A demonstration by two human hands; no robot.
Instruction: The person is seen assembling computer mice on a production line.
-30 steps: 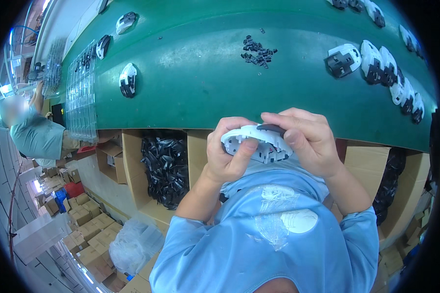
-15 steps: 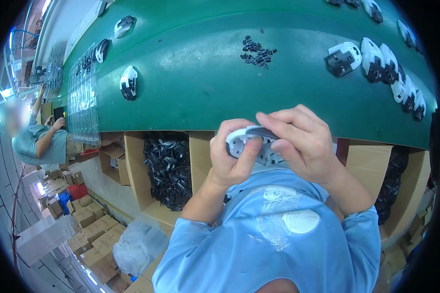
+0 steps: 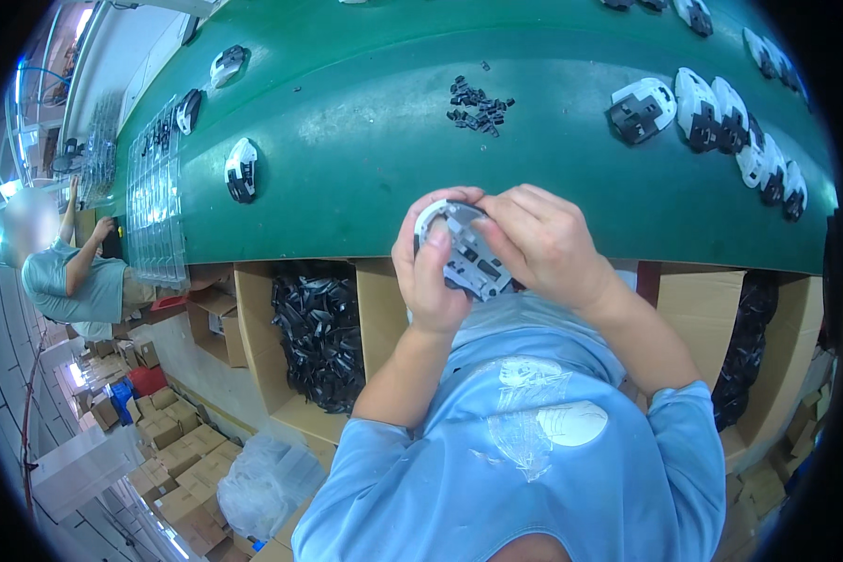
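"Tilted since the earlier frame: one rounded white-and-grey plastic shell (image 3: 468, 251). Previously nearly edge-on, it now presents its slotted grey face to the camera. State its location."

"Between both hands, in front of the near edge of the long green tabletop (image 3: 365, 187)."

"State the grip of each hand."

"Left hand (image 3: 426, 267): gripping the shell, fingers around the outer rim, thumb pressed on the grey face. Right hand (image 3: 548, 244): fingers bent at the upper right edge, thumb against the face. Whether it grips the shell itself or a small separate piece, I cannot tell; the fingers hide the contact."

"List the adjacent items."

"Beyond the hands, a loose pile of small black plastic clips (image 3: 478, 110). Right of the pile, a rounded white-and-black plastic housing (image 3: 643, 110), near a row of similar units. Below the tabletop, left of the left hand, an open brown cardboard box (image 3: 258, 347) containing curved glossy black plastic parts (image 3: 318, 342)."
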